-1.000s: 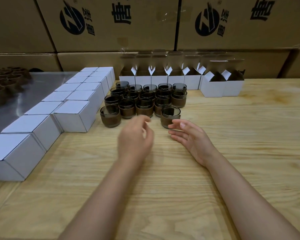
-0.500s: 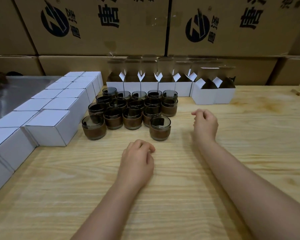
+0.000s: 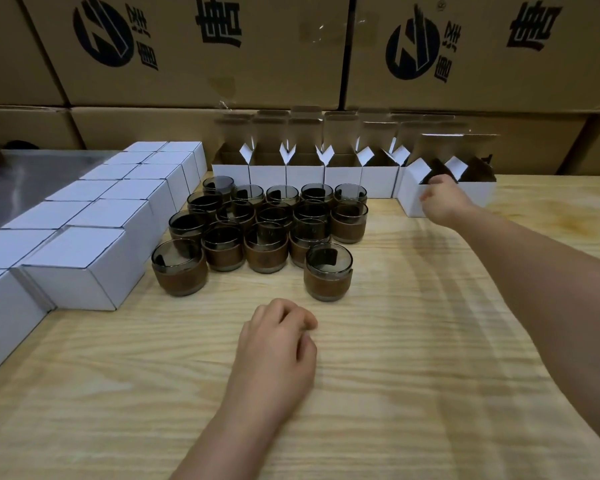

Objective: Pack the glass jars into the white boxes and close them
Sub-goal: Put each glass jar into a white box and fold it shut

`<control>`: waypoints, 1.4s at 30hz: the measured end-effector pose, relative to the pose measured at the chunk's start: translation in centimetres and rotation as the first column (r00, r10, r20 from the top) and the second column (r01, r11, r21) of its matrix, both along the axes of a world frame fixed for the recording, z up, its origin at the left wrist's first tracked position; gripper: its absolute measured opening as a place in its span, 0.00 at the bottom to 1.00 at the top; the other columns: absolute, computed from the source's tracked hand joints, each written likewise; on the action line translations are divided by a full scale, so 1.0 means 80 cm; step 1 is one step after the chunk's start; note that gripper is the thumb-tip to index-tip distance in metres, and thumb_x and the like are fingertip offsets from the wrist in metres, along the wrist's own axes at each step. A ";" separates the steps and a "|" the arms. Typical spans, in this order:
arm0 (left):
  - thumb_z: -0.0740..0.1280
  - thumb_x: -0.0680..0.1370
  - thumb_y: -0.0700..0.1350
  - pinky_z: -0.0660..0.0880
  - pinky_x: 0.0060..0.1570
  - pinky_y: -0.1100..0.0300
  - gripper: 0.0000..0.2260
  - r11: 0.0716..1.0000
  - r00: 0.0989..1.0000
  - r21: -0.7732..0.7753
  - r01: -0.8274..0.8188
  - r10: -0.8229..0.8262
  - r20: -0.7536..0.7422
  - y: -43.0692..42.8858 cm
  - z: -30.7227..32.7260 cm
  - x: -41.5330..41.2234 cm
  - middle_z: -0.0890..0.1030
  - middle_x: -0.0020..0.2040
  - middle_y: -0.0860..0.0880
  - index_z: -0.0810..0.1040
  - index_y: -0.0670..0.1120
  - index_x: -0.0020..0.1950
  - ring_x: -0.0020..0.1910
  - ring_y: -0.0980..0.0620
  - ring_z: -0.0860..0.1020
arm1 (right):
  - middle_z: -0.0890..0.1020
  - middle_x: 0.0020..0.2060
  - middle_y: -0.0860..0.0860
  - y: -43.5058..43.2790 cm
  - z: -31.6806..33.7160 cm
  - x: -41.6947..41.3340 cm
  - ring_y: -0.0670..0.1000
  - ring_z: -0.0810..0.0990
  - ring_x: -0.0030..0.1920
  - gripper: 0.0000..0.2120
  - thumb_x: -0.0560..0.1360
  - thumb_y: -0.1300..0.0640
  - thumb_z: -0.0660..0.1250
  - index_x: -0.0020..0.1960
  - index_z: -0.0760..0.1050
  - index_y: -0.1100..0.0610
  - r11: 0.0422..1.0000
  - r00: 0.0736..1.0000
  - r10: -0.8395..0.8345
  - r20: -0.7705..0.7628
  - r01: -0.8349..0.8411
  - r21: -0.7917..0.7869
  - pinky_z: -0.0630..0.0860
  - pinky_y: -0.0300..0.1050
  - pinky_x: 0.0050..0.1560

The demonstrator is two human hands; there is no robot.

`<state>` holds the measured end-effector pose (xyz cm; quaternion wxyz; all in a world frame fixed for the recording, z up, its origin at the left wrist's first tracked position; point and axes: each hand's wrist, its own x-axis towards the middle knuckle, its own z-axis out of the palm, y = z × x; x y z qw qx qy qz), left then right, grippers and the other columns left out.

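your left hand (image 3: 278, 344) rests on the surface (image 3: 395, 393) just in front of the glass jars (image 3: 267, 226), its fingers loosely curled and holding nothing. one jar (image 3: 328, 277) stands alone at their front. your right hand (image 3: 442, 202) is out to the right of the jars, against the front wall of an open white box (image 3: 408, 199); blur hides whether its fingers grip it. more open boxes (image 3: 305, 174) line up behind the jars, closed white boxes (image 3: 84, 265) left of them.
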<state>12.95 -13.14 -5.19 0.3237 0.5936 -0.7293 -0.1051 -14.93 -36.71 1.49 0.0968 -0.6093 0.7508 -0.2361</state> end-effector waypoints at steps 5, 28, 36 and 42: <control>0.62 0.77 0.42 0.65 0.58 0.61 0.09 1.000 1.000 -0.007 0.002 -0.003 -0.004 0.000 -0.001 0.000 0.71 0.51 0.60 0.77 0.52 0.54 0.54 0.61 0.66 | 0.72 0.56 0.59 0.026 -0.001 0.015 0.57 0.72 0.48 0.12 0.80 0.62 0.55 0.57 0.72 0.67 0.982 0.991 -0.022 -0.132 -0.004 -0.190 0.66 0.48 0.44; 0.70 0.61 0.63 0.66 0.69 0.46 0.52 0.930 0.863 0.166 0.328 -0.224 -0.452 0.014 0.022 0.007 0.66 0.71 0.55 0.45 0.57 0.78 0.70 0.54 0.67 | 0.77 0.35 0.58 0.335 -0.043 0.191 0.58 0.73 0.34 0.08 0.73 0.62 0.65 0.36 0.74 0.62 0.464 0.934 0.164 -0.319 -0.358 -0.810 0.73 0.52 0.35; 0.64 0.61 0.60 0.66 0.68 0.53 0.34 0.961 0.925 0.174 0.214 -0.143 -0.353 0.009 0.020 0.005 0.69 0.65 0.56 0.69 0.51 0.66 0.68 0.56 0.65 | 0.74 0.31 0.55 0.339 -0.050 0.196 0.56 0.71 0.32 0.09 0.71 0.61 0.66 0.33 0.72 0.61 0.510 0.926 0.213 -0.312 -0.377 -0.773 0.70 0.49 0.31; 0.71 0.59 0.62 0.71 0.64 0.50 0.36 0.948 0.929 0.233 0.216 -0.126 -0.348 0.006 0.020 0.005 0.76 0.62 0.56 0.69 0.52 0.65 0.63 0.54 0.73 | 0.76 0.32 0.54 0.340 -0.044 0.190 0.56 0.72 0.34 0.09 0.73 0.59 0.63 0.36 0.74 0.62 0.521 0.945 0.288 -0.157 -0.292 -0.802 0.70 0.50 0.35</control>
